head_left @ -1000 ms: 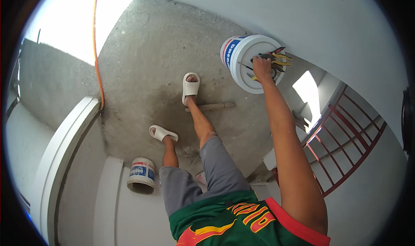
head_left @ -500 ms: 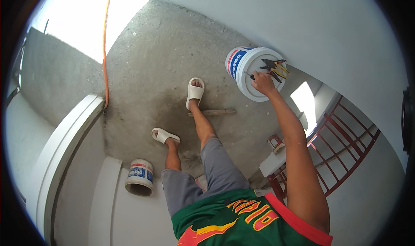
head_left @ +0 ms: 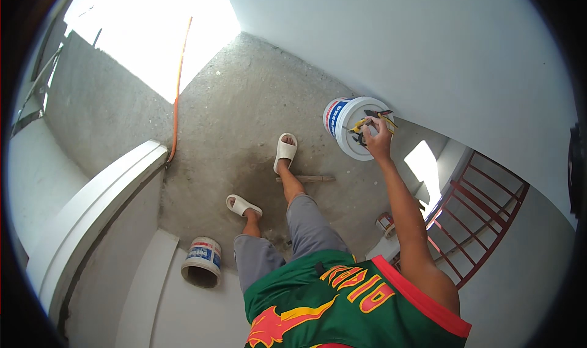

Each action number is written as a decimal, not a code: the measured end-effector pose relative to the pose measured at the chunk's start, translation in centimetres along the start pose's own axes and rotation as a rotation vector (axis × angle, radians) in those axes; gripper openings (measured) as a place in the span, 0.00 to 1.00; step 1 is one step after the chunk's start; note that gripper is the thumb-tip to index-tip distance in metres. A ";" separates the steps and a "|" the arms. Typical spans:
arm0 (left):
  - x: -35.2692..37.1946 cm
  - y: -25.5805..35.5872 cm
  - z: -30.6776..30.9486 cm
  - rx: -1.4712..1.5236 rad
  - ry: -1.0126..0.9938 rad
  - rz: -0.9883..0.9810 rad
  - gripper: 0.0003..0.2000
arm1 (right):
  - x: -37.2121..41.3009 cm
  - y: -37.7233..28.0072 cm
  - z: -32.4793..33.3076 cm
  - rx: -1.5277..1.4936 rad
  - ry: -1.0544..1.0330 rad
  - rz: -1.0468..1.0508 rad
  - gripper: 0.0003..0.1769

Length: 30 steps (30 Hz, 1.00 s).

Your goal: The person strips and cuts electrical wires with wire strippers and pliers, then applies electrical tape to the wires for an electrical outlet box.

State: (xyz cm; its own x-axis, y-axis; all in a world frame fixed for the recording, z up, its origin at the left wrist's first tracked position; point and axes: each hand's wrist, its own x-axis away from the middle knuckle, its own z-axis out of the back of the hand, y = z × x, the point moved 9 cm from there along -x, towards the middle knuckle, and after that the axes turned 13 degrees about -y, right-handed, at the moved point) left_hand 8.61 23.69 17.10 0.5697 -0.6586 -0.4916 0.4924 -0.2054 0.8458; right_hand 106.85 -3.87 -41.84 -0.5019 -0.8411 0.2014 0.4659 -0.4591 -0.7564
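Observation:
My right hand (head_left: 377, 141) is closed over the lid of a white paint bucket (head_left: 354, 151) with a blue and red label. Its fingers grip what looks like yellow-handled pliers (head_left: 358, 126), partly covered by the fingers. Another pair of pliers (head_left: 378, 113), with black jaws and a yellow and red handle, lies on the lid just beyond the fingertips. A dark tool (head_left: 359, 139) rests beside the thumb, its kind too small to make out. My left hand is out of view.
Near my sandalled feet lies a wooden stick (head_left: 306, 179) on the concrete floor. An orange hose (head_left: 177, 103) runs along the left. A second bucket (head_left: 203, 262) lies tipped near a white ledge. To the right are a small can (head_left: 385, 221) and a red metal railing (head_left: 483, 213).
My right hand has shifted on the lid from the dark tool to the yellow-handled pliers, and the tools there have changed position. The whole view has shifted slightly.

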 end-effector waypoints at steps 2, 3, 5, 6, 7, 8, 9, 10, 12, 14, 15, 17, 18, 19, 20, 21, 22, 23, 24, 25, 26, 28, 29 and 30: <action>-2.8 0.9 1.6 0.001 0.025 -0.027 0.17 | 0.0 -5.9 1.2 -0.270 -0.031 0.000 0.16; -4.1 1.2 2.0 0.003 0.025 -0.037 0.17 | 0.0 -10.4 2.4 -0.333 -0.071 0.031 0.16; -6.6 1.2 2.1 0.012 0.022 -0.034 0.17 | 0.3 -20.3 4.9 -0.540 -0.169 0.138 0.16; -8.1 0.6 2.3 0.037 0.021 -0.022 0.17 | 0.3 -23.5 5.4 -0.693 -0.181 0.210 0.19; -9.1 -0.3 1.8 0.094 -0.003 0.005 0.17 | 0.1 -27.6 4.7 -0.916 -0.188 0.383 0.27; -9.5 0.5 1.6 0.138 -0.024 0.005 0.17 | 0.6 -32.4 1.7 -1.010 -0.188 0.278 0.37; -9.1 0.8 0.4 0.269 -0.104 -0.031 0.18 | 1.5 -36.2 -2.8 -1.108 -0.404 0.359 0.32; -8.3 1.6 -0.7 0.366 -0.150 -0.070 0.19 | 2.9 -38.5 -7.3 -1.171 -0.451 0.266 0.30; -7.6 2.2 -1.3 0.456 -0.131 -0.064 0.18 | 5.2 -41.8 -15.8 -1.505 -0.725 0.119 0.25; -7.7 2.4 -1.1 0.503 -0.239 -0.080 0.18 | 9.4 -43.1 -23.2 -1.407 -0.906 -0.237 0.25; -7.5 2.4 -0.9 0.538 -0.235 -0.041 0.18 | 11.2 -42.3 -26.1 -1.182 -0.935 -0.331 0.25; -7.0 3.7 0.0 0.616 -0.383 0.013 0.16 | 14.7 -40.1 -30.2 -0.551 -0.977 -0.354 0.25; -6.8 4.2 1.5 0.667 -0.408 0.052 0.16 | 16.3 -37.7 -32.8 -0.396 -0.979 -0.348 0.25; -6.9 4.8 3.3 0.715 -0.435 0.090 0.15 | 18.1 -35.3 -35.2 -0.364 -1.020 -0.359 0.28; -7.2 5.5 5.0 0.759 -0.470 0.132 0.14 | 20.4 -37.5 -34.9 -0.228 -1.020 -0.328 0.29; -7.7 6.3 6.8 0.780 -0.476 0.164 0.13 | 23.1 -41.1 -33.6 -0.099 -1.015 -0.306 0.30; -8.3 7.0 8.4 0.798 -0.488 0.203 0.13 | 25.0 -42.5 -34.1 -0.104 -1.054 -0.317 0.31; -8.8 7.5 9.8 0.814 -0.502 0.246 0.14 | 26.9 -43.3 -34.6 -0.112 -1.093 -0.331 0.31; -9.7 7.9 10.8 0.771 -0.545 0.249 0.15 | 28.4 -44.1 -35.5 -0.124 -1.131 -0.341 0.31; -10.5 8.1 11.6 0.730 -0.586 0.255 0.17 | 29.3 -45.0 -36.4 -0.159 -1.120 -0.310 0.31; -11.0 8.2 12.1 0.686 -0.625 0.262 0.19 | 30.0 -45.9 -37.0 -0.191 -1.109 -0.282 0.31; -12.6 9.3 13.5 0.377 -0.636 0.190 0.22 | 31.0 -50.1 -37.7 -0.397 -1.103 -0.231 0.32; -13.2 9.9 13.7 0.213 -0.639 0.152 0.24 | 31.9 -54.1 -37.2 -0.575 -1.104 -0.215 0.33; -13.7 10.4 14.7 0.069 -0.499 0.104 0.27 | 32.6 -57.8 -36.5 -0.677 -1.098 -0.212 0.32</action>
State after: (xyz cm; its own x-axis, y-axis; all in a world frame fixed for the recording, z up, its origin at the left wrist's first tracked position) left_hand -3.74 19.95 35.65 0.2221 -0.9398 -0.2595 0.3956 -0.1564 0.9050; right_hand 36.98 5.73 -14.28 0.4825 -0.7116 0.5107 -0.1663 -0.6469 -0.7442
